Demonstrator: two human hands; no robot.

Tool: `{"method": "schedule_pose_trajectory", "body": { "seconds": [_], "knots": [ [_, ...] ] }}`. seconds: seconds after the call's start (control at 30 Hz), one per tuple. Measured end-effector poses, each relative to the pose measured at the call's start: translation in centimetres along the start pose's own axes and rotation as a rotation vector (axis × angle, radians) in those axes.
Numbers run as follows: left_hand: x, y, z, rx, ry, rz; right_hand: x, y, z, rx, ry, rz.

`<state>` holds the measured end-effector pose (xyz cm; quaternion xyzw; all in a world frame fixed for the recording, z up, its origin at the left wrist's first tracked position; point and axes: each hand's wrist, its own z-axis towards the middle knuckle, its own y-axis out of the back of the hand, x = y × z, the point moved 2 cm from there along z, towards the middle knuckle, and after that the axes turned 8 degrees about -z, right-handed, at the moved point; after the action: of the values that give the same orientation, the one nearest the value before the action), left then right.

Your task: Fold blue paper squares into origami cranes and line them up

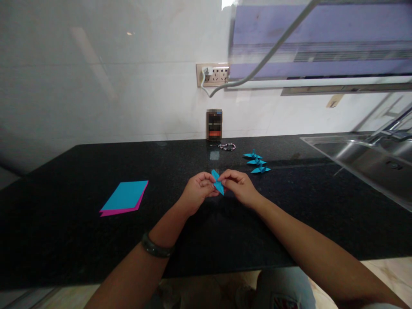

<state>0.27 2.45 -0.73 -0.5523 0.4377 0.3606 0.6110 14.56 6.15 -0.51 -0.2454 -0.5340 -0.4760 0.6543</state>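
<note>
Between my two hands, above the middle of the dark countertop (96, 249), is a blue folded paper (219, 186) with pointed ends, one pointing away and one toward me. My left hand (198, 192) pinches it from the left with thumb and fingers. From the right, my right hand (240, 185) pinches it near its middle. The fingers cover part of its folds. Beyond my right hand, blue paper cranes (260, 170) stand in a short row. To the left lies a stack of square paper (125, 195), blue on top and magenta beneath.
A phone-like device (214, 125) leans on the wall, with a beaded bracelet (228, 147) by it. A steel sink (380, 161) is set into the counter at the right. A power socket (217, 75) with a plugged-in cable is on the wall.
</note>
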Motion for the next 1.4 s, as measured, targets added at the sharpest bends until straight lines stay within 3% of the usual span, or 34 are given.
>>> {"method": "schedule_pose_trajectory", "body": {
  "seconds": [0.13, 0.27, 0.43, 0.73, 1.13, 1.4],
  "knots": [
    [-0.21, 0.15, 0.11, -0.029, -0.191, 0.201, -0.24, -0.05, 0.13, 0.014, -0.162, 0.112],
    [-0.11, 0.61, 0.18, -0.100, -0.286, 0.405, -0.21, 0.03, 0.11, 0.115, -0.175, 0.025],
    [-0.16, 0.63, 0.28, -0.117, -0.252, 0.424, -0.22, 0.29, 0.20, 0.105, -0.164, -0.003],
    [-0.90, 0.16, -0.02, -0.117, -0.036, 0.099, -0.36, 0.40, 0.26, 0.074, -0.147, -0.014],
    [-0.57, 0.22, 0.24, -0.199, -0.069, 0.188, -0.47, 0.24, 0.16, 0.143, -0.127, -0.058],
    [-0.24, 0.22, 0.22, -0.161, -0.102, 0.247, -0.15, 0.23, 0.15, 0.049, -0.101, -0.180]
  ]
}}
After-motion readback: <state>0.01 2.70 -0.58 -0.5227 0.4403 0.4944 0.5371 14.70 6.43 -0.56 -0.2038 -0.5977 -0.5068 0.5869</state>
